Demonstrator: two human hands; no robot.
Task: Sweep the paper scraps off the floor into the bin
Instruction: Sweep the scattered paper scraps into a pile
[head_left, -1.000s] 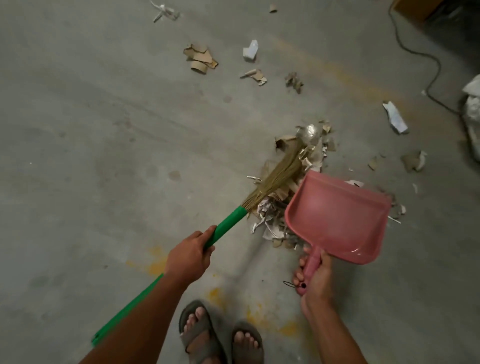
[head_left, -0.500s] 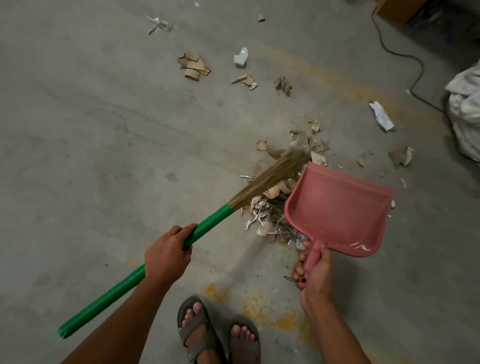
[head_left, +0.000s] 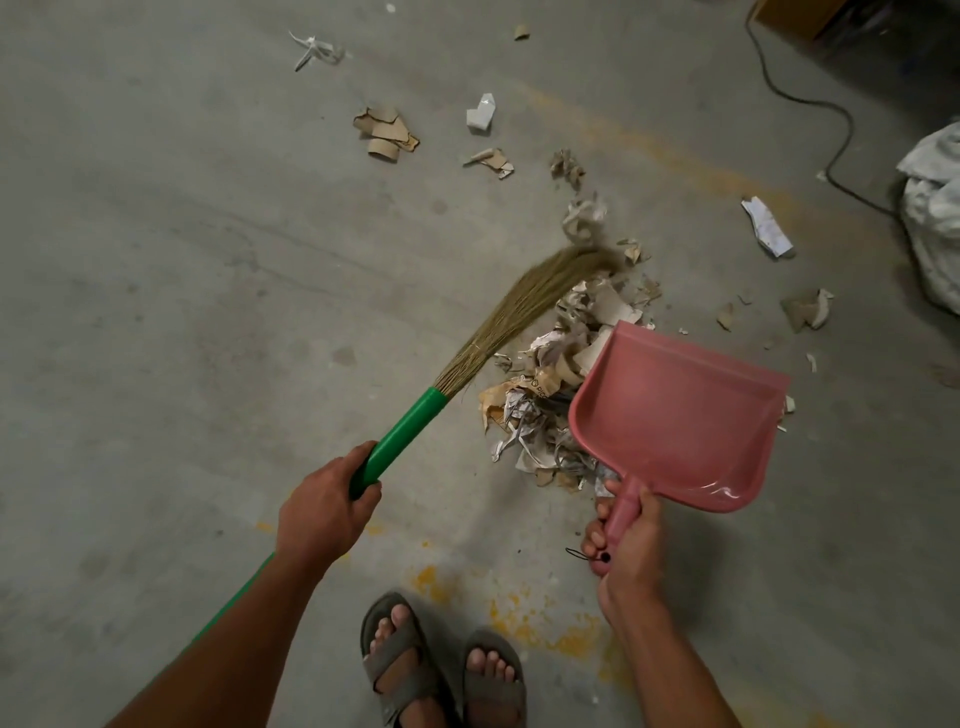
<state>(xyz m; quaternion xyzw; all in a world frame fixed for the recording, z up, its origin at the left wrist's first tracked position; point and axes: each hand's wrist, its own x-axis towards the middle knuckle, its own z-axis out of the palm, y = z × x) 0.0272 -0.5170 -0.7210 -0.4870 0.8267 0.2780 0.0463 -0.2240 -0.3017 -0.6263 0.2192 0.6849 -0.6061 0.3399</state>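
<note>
Left hand (head_left: 324, 506) grips the green broom (head_left: 410, 434), handle end hidden behind the forearm; bristle tips blurred at 12 o'clock of the scrap pile (head_left: 553, 395). Right hand (head_left: 626, 540) clenches the pink dustpan (head_left: 675, 415), which hides the pile's 3 o'clock edge. Roughly ten loose scraps lie beyond on the floor (head_left: 156, 260); sack (head_left: 935, 218) cut off at 3 o'clock.

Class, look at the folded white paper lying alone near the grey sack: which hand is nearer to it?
Right. The right hand, gripping the dustpan handle, sits below-left of the folded white paper; the left hand, on the broom, is farther left.
</note>
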